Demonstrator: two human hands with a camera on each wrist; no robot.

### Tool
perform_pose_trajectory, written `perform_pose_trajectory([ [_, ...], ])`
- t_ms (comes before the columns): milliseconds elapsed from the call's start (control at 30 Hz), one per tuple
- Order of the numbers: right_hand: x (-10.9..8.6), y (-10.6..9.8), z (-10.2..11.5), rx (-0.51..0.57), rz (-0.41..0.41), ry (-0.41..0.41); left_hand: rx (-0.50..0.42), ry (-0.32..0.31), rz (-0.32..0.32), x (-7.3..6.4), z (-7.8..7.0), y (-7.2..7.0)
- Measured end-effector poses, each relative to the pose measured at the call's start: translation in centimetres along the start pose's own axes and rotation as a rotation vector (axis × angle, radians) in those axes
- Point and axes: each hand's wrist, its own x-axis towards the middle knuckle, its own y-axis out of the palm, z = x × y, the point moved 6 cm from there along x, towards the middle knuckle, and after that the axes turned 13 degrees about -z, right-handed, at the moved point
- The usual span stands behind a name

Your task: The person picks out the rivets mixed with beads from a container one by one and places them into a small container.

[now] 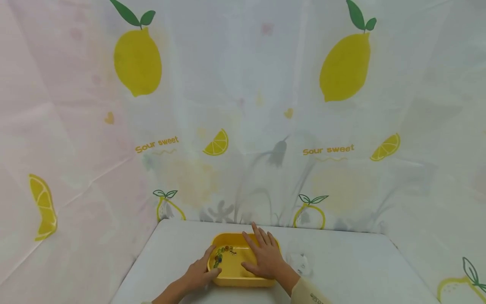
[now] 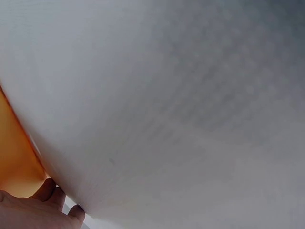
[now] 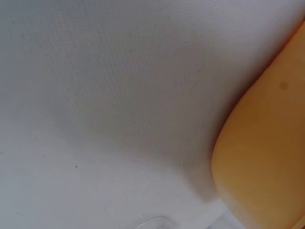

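A yellow tray [image 1: 243, 281] with raised walls rests on the white table. Several small glass beads [image 1: 217, 258], green, amber and blue, lie in a curve along its left inner side, with a tiny dark piece [image 1: 233, 253] at the curve's end. My left hand [image 1: 197, 274] holds the tray's left end, thumb over the front left rim and fingers along the outer wall. In the left wrist view its fingers [image 2: 45, 191] meet the orange-looking wall. Over the tray's right part, my right hand [image 1: 267, 255] spreads straight fingers; its palm covers some of the right rim.
A clear plastic container [image 1: 301, 262] stands just right of the tray, partly behind the right forearm. The white tabletop [image 1: 353, 261] ends at a back wall [image 1: 243, 105] of lemon-print cloth. More printed cloth hangs on both sides.
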Motion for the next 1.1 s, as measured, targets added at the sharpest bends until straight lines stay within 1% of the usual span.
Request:
perform_pose_trajectory([
  [100, 0.2, 0.1, -0.1, 0.001, -0.015, -0.006, 0.001, 0.001, -0.002, 0.1, 0.0, 0.0],
  [200, 0.1, 0.2, 0.2, 0.003, -0.026, -0.018, 0.001, -0.007, 0.003, 0.0, 0.3, 0.2],
  [333, 0.1, 0.4, 0.4, 0.006, -0.012, -0.028, -0.001, -0.016, 0.006, -0.1, 0.4, 0.5],
  [433, 0.2, 0.8, 0.4, 0.016, 0.000, -0.030, 0.010, -0.007, -0.002, -0.1, 0.5, 0.4],
  [500, 0.3, 0.9, 0.4, 0.023, -0.009, -0.038, 0.012, 0.000, -0.008, 0.0, 0.4, 0.3],
  [600, 0.6, 0.9, 0.8, 0.019, -0.055, -0.074, 0.016, 0.005, -0.016, 0.1, 0.5, 0.2],
  [633, 0.8, 0.8, 0.9, 0.023, -0.084, -0.086, 0.019, 0.011, -0.020, 0.2, 0.5, 0.1],
  [733, 1.3, 0.5, 1.5, 0.094, -0.182, -0.099, 0.031, 0.015, -0.027, 0.4, 0.5, 0.0],
  [800, 1.5, 0.7, 1.7, 0.176, -0.226, -0.066, 0.033, 0.013, -0.025, 0.4, 0.6, 0.1],
  [833, 1.7, 0.9, 1.8, 0.231, -0.237, -0.035, 0.032, 0.009, -0.023, 0.3, 0.6, 0.2],
  [933, 2.1, 2.1, 1.7, 0.356, -0.187, 0.120, 0.028, 0.004, -0.022, 0.4, 0.4, 0.3],
  [1000, 2.6, 3.0, 1.4, 0.398, -0.136, 0.225, 0.023, 0.010, -0.033, 0.7, 0.1, 0.1],
  [1033, 2.6, 3.5, 1.5, 0.415, -0.112, 0.271, 0.022, 0.008, -0.037, 0.6, 0.1, 0.2],
  [1067, 2.6, 4.0, 1.6, 0.424, -0.085, 0.311, 0.020, 0.007, -0.041, 0.4, 0.1, 0.2],
  [1100, 2.7, 4.4, 1.7, 0.428, -0.069, 0.331, 0.022, 0.004, -0.044, 0.3, 0.3, 0.3],
])
